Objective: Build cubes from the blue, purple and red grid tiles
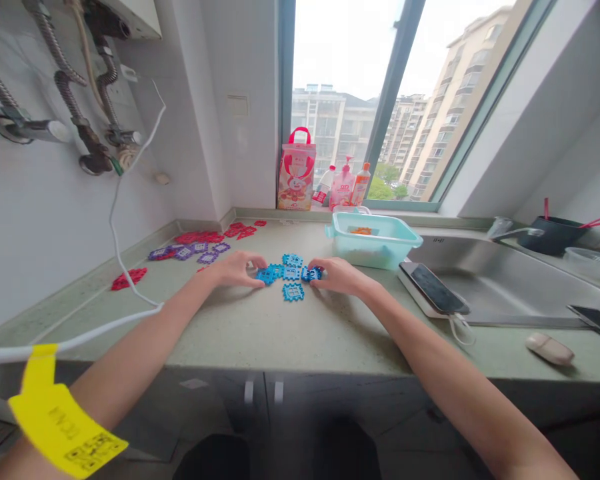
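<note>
Several blue square interlocking tiles [291, 273] lie joined in a cross shape on the pale green countertop [280, 327]. My left hand [237, 269] rests on the counter with fingers curled, pinching the left blue tile [267, 275]. My right hand [337, 275] grips the right blue tile [311, 273] the same way. One blue tile [293, 291] sits at the near end of the cross, between both hands.
Red tiles [207, 236] and purple tiles [187, 252] are scattered at the back left, one red tile [129, 278] nearer. A teal plastic tub [375, 240], a phone on a white block [433, 288], a sink [500, 280], a white cable [125, 267] and a red bag [297, 170] stand around.
</note>
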